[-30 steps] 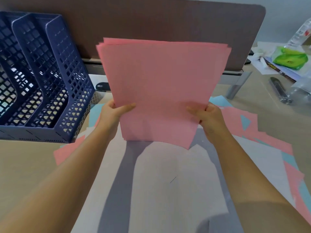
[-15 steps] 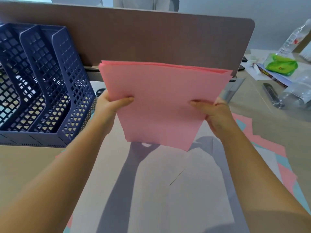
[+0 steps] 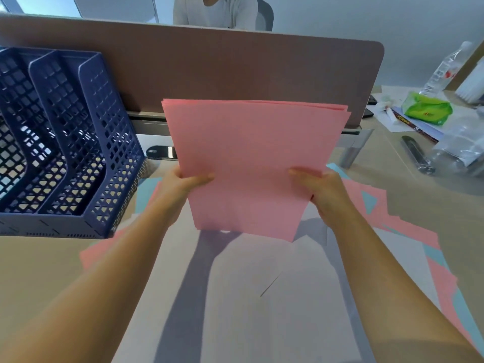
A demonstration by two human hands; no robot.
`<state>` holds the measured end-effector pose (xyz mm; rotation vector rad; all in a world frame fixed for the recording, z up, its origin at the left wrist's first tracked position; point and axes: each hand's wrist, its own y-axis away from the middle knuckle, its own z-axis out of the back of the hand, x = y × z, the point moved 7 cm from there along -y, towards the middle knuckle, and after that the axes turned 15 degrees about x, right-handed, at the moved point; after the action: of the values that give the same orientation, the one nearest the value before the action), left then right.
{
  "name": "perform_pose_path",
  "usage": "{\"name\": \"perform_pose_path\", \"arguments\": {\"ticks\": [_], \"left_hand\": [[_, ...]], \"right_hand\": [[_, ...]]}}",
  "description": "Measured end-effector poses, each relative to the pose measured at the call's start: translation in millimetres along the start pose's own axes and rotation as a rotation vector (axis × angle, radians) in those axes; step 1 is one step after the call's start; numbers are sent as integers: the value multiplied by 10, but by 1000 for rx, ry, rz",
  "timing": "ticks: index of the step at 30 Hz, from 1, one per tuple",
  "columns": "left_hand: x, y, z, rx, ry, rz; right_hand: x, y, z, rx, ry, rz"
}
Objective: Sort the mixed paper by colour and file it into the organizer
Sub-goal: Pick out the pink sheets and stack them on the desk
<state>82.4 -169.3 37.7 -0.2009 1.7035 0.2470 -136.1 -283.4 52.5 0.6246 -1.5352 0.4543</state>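
Observation:
A stack of pink paper [image 3: 251, 158] stands on edge in front of me, its lower edge just above the white sheets [image 3: 275, 297] lying on the desk. My left hand [image 3: 180, 187] grips the stack's left side and my right hand [image 3: 322, 189] grips its right side, thumbs on the near face. The dark blue mesh organizer [image 3: 86, 142] sits to the left, its visible slots holding no paper. More pink and light blue sheets [image 3: 442, 273] spread out on the desk to the right.
A brown desk divider [image 3: 235, 69] runs across the back, with a person seated behind it. A black phone [image 3: 159, 152] lies behind the stack. At the right are a green packet [image 3: 427, 108], a clear bottle [image 3: 442, 69], plastic bags and a dark stapler-like object [image 3: 416, 153].
The pink stack came down and tilted more upright against the desk, its top edges evening out. The view tipped upward, showing more of the divider.

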Motion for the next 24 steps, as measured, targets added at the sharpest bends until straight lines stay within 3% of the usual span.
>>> {"name": "perform_pose_path", "arguments": {"ticks": [4,10,15,24], "left_hand": [[431,12,-9,-51,71,70],[452,-68,-3,-61,52,45],[824,99,-45,-209,-12,157],[173,522,480,-448,-224,-21]], "right_hand": [[-518,11,-24,-27,-60,-138],[-614,-33,57,-83,-61,-151],[-907,48,38,-102,-6,-248],[-176,-104,-594,8,157,8]]}}
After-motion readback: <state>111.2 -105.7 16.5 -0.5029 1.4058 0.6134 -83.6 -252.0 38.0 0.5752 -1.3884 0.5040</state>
